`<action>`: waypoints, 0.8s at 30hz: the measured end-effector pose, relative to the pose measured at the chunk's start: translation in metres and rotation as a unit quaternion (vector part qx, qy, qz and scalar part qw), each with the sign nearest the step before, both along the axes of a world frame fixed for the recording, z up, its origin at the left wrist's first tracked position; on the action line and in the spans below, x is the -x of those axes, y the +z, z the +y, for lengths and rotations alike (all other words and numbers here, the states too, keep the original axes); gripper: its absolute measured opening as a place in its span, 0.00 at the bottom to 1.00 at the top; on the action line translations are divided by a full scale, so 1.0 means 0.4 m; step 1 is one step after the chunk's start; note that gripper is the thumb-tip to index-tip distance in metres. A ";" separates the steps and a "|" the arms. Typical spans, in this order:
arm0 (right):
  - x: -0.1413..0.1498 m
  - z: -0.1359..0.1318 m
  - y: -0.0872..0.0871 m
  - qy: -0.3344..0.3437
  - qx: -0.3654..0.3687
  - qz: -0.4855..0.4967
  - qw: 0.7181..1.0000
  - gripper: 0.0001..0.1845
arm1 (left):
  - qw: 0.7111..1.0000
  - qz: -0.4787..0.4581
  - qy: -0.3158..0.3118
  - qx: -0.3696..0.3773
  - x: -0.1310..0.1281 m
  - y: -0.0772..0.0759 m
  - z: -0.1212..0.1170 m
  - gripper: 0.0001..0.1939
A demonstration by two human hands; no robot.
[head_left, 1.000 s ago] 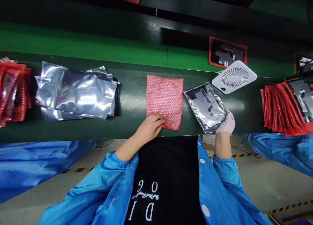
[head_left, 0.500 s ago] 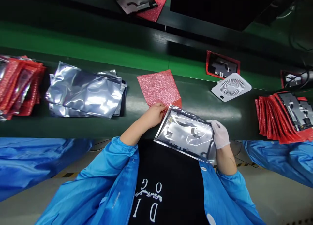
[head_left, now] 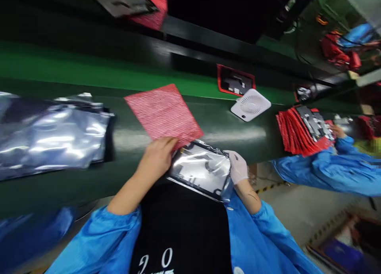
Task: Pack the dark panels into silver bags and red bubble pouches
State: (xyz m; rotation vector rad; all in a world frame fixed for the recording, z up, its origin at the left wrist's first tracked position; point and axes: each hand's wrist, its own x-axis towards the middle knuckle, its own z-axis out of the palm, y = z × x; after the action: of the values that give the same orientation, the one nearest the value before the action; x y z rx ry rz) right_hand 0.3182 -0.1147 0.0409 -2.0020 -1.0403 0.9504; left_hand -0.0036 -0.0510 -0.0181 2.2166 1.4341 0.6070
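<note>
My bare left hand (head_left: 157, 157) is closed at the near edge of a red bubble-wrap bag (head_left: 166, 113), which lies slanted on the dark bench. Its fingertips are partly hidden and also sit close to the left end of a shiny antistatic bag (head_left: 202, 169). Inside that bag a flat grey-and-black panel shows through. My right hand (head_left: 237, 167), in a white glove, grips the bag's right end and holds it tilted in front of my black shirt. The upper left corner of the antistatic bag meets the lower edge of the red one.
Silver antistatic bags (head_left: 59, 137) are piled at left. A white fan (head_left: 251, 104) stands beyond my right hand, near a panel on a red bag (head_left: 236, 80). Further right is a stack of red bags (head_left: 294, 131) with panels, beside a co-worker's blue sleeve (head_left: 321, 167).
The view has swung to the right. My left hand has drawn the red bubble-wrap bag nearer to the antistatic bag, now overlapping its corner. My right hand keeps its grip.
</note>
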 end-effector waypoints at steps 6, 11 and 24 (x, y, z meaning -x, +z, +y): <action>-0.010 -0.018 -0.049 0.135 0.084 -0.015 0.987 0.14 | 0.989 0.050 0.137 -0.023 0.076 -0.032 0.001 0.17; -0.015 0.100 -0.025 0.388 0.193 -0.087 0.897 0.18 | 0.996 0.000 0.084 -0.033 0.109 -0.032 0.029 0.16; 0.094 0.079 -0.119 0.230 0.100 -0.174 0.952 0.27 | 0.957 -0.138 0.252 0.043 0.104 0.046 -0.034 0.04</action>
State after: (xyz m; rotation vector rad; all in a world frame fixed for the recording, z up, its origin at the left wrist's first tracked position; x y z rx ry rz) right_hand 0.2808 -0.0830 -0.0068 -2.1902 -1.7214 0.9849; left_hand -0.0452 -0.0644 0.0004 1.6168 1.8343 0.9542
